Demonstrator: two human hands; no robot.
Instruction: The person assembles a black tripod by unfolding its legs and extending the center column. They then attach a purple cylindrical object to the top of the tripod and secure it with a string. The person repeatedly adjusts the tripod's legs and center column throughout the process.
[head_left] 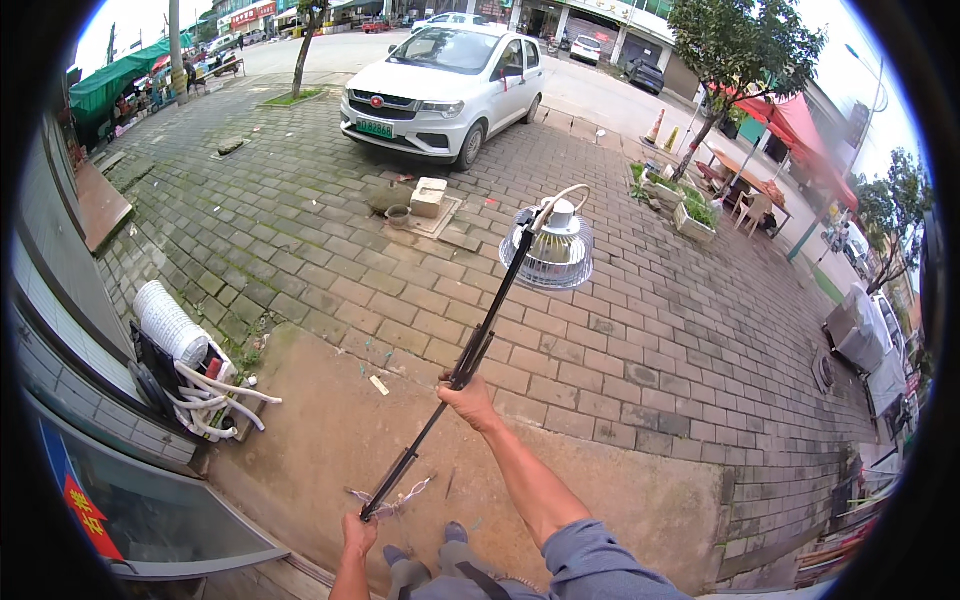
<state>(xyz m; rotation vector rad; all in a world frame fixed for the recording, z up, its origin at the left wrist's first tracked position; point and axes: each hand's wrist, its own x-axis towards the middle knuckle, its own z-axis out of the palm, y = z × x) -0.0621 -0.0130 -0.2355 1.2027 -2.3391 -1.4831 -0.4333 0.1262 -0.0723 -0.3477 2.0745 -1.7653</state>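
A long, thin black pole [497, 297] slants up and to the right in front of me. At its far end hangs a round white lamp head [558, 245] with a wire guard and a pale cable looping over its top. My right hand [468, 402] is wrapped around the pole near its middle, where a short black bar lies alongside. Lower down, my left hand [359, 534] is closed round the near end. A thin whitish cord [408, 497] shows beside this end, above my feet; what it is joined to I cannot tell.
Paving bricks meet bare concrete [300, 440] at my feet. On the left, white hoses and a white roll [170, 322] stand by the wall. Ahead are a pale block [429, 197], a small pot [398, 216] and a parked white car [440, 90]. A planter [696, 222] stands right.
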